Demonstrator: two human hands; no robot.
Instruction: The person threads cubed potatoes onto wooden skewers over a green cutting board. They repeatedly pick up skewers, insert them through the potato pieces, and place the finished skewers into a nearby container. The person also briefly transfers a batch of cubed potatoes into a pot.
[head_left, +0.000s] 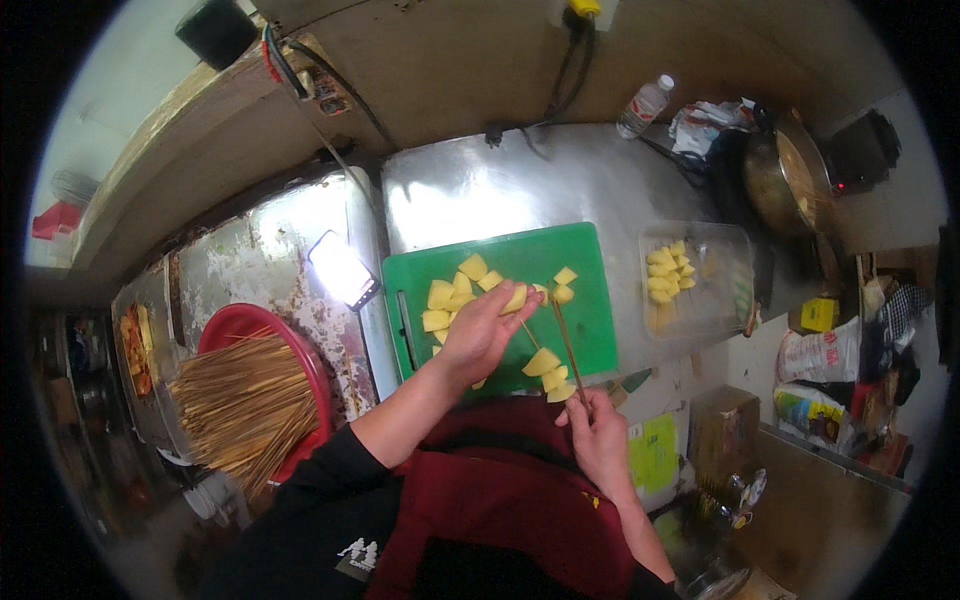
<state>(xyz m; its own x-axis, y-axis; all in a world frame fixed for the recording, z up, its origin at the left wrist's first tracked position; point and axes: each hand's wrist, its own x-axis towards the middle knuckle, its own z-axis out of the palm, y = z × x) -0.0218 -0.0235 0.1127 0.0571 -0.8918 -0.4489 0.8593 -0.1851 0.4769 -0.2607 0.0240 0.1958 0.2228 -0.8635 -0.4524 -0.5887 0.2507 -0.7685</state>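
My left hand (484, 322) is over the green cutting board (517, 247), its fingers on a pale yellow chunk (515, 300), probably potato. Below and to the right, my right hand (596, 435) grips thin wooden skewers (566, 337) near the board's front edge. One skewer carries several yellow chunks (541, 363), and its upper end reaches towards my left fingers. More cut chunks (440, 294) lie on the board left of my left hand, partly hidden by it. A couple of chunks (565, 275) lie near the board's right side.
On the left, a red basin (322, 375) holds many wooden skewers (240, 405). A lit phone (341, 270) lies left of the board. To the right, a clear plastic container (716, 330) holds skewered chunks (667, 271). Behind are a plastic bottle (645, 107) and a wok (772, 176).
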